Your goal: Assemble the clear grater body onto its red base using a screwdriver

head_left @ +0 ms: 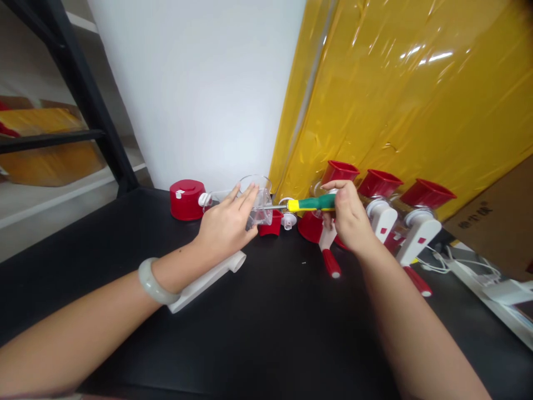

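My left hand [228,225] lies over a clear plastic housing [259,200] of a white-bodied gadget, fingers wrapped against it. Its white handle [210,280] runs back toward my wrist, which wears a pale bangle. My right hand [348,218] is closed on a screwdriver [310,204] with a green and yellow grip. The metal shaft points left into the clear housing. A small red part [271,225] sits under the housing on the black table [266,322].
A red round cap [187,199] stands at the back left. Three similar gadgets with red funnels [380,183] and white bodies stand to the right. Yellow plastic sheeting [408,94] hangs behind. White cables and a cardboard box [495,222] are at the far right. A black shelf frame stands left.
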A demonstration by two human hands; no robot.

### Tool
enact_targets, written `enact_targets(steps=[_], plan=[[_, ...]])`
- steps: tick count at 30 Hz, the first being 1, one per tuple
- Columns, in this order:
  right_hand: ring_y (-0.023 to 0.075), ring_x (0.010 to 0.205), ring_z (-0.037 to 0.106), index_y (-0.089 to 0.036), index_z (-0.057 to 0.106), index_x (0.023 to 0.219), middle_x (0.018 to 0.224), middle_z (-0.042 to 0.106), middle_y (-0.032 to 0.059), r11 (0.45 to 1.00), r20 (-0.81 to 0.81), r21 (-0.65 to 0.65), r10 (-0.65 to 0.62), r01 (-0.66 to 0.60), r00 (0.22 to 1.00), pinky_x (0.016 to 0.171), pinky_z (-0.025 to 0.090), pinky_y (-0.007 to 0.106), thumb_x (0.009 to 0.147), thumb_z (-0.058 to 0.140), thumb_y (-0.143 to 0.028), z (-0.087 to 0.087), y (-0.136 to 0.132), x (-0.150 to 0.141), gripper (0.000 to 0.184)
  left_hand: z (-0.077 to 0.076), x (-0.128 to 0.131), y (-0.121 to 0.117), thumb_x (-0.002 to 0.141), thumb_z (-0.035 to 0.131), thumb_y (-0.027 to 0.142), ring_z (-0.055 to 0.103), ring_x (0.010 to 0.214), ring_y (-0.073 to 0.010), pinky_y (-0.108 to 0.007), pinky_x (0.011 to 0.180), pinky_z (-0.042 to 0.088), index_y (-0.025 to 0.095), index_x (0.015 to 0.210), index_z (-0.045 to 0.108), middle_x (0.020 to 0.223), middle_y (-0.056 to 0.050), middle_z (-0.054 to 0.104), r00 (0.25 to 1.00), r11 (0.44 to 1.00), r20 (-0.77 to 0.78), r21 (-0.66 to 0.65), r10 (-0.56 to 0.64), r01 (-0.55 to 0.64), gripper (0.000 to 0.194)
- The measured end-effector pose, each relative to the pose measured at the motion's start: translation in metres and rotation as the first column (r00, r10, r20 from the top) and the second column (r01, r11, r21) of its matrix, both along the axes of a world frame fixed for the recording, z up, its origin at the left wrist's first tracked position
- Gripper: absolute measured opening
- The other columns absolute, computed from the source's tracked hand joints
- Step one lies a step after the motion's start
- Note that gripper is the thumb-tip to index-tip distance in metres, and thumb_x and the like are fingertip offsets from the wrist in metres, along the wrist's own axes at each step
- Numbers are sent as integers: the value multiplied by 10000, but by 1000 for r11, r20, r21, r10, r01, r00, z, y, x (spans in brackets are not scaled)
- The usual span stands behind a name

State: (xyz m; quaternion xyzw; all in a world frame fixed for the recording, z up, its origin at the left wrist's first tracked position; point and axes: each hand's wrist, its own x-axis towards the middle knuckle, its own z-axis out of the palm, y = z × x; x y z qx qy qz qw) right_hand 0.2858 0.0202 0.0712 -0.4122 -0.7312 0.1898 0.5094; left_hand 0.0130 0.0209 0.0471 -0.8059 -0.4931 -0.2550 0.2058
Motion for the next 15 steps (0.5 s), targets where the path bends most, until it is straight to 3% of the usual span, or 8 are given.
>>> enact_targets(steps=[4, 5, 7, 10, 11, 13, 15], plan=[[180, 847, 652, -290, 474, 1176, 1134, 560, 43, 991, -83, -60, 113, -118, 990, 787, 591, 388, 944, 553, -604, 1, 2, 3, 398, 1, -1, 2, 887, 556, 271, 458, 1441, -308, -407, 882, 608, 130, 1573, 348, 1524, -114, 519, 1000, 999, 9, -32, 8, -8, 731], [176, 853, 652, -285, 492, 1162, 1120, 567, 38, 993, -78, -57, 103, -108, 992, 790, 584, 372, 934, 586, -588, 3, 1, 3, 391, 1, -1, 2, 888, 557, 272, 453, 1444, -309, -410, 897, 603, 130, 1572, 350, 1527, -116, 516, 1000, 999, 15, -33, 3, -3, 729], [147, 674, 614, -269, 517, 1103, 899, 587, 5, 997, -71, -68, 27, -32, 997, 640, 549, 313, 948, 574, -582, 5, -1, 0, 354, 1, -1, 1, 883, 570, 275, 450, 1446, -307, -408, 942, 588, 130, 1567, 363, 1526, -119, 517, 1000, 1000, 23, -24, -9, 10, 730], [119, 420, 444, -260, 518, 1032, 618, 469, -56, 994, -103, -100, -60, 49, 993, 423, 390, 267, 982, 469, -621, 5, -3, -4, 368, 2, 0, 0, 884, 570, 272, 456, 1442, -300, -399, 963, 579, 123, 1561, 375, 1517, -120, 526, 1000, 1000, 12, 3, -14, 14, 720], [126, 431, 466, -263, 508, 1039, 636, 483, -51, 994, -128, -106, -34, 21, 991, 422, 395, 269, 983, 447, -626, 5, -2, -4, 372, 2, 0, -1, 888, 562, 271, 459, 1440, -301, -398, 948, 585, 121, 1560, 375, 1514, -120, 529, 1000, 1000, 7, 4, -11, 11, 714], [153, 579, 591, -280, 469, 1076, 844, 572, -14, 992, -184, -94, 68, -86, 981, 501, 493, 298, 954, 508, -596, 3, -1, -4, 341, 3, 0, -1, 894, 548, 271, 467, 1434, -306, -400, 907, 600, 124, 1561, 374, 1509, -123, 533, 1000, 1000, 3, -12, 4, -4, 705], [163, 702, 639, -298, 416, 1094, 1019, 572, 0, 984, -211, -77, 139, -158, 968, 597, 557, 335, 911, 599, -529, 2, 0, -3, 347, 4, 0, -1, 891, 551, 274, 466, 1434, -308, -401, 904, 601, 131, 1564, 368, 1509, -127, 534, 1000, 999, 7, -31, 11, -11, 712]])
